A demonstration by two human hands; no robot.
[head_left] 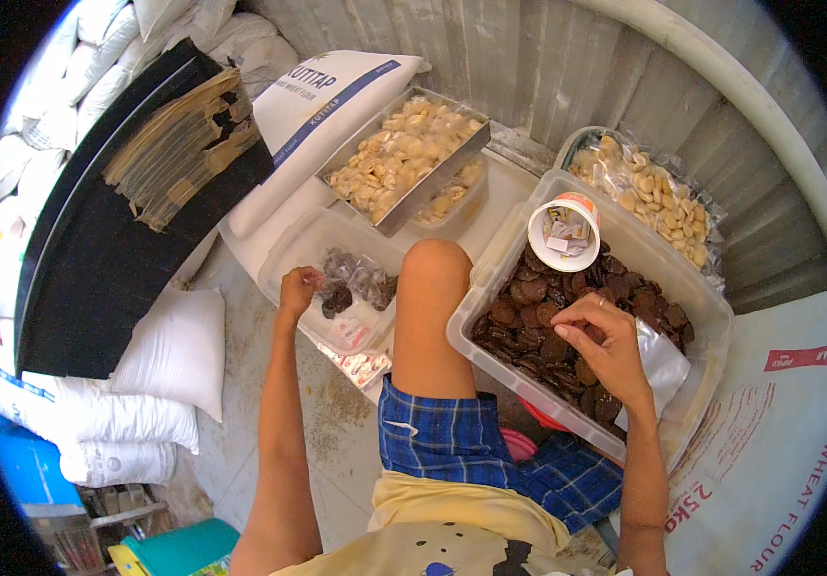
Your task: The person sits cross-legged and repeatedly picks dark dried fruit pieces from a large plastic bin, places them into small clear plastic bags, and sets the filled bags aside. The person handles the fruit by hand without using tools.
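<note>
My left hand [298,286] has curled fingers at the left rim of a clear plastic box [286,235] holding small bags [365,276] of dark round pieces; what it grips, if anything, is too small to tell. My right hand [598,341] is over a large translucent bin [716,365] of dark brown round biscuits [519,307], fingers pinched on something I cannot make out. Beside it in that bin lies a silvery white pouch [661,370]. A white cup [563,257] with an orange band and small packets inside sits at the bin's back.
A metal tray [423,211] and a bagged container [639,192] hold pale round pieces near a corrugated wall [567,58]. White sacks [164,355], a black panel with brown tape [77,288] and a teal lid [183,545] are at left. My bent knee is between the boxes.
</note>
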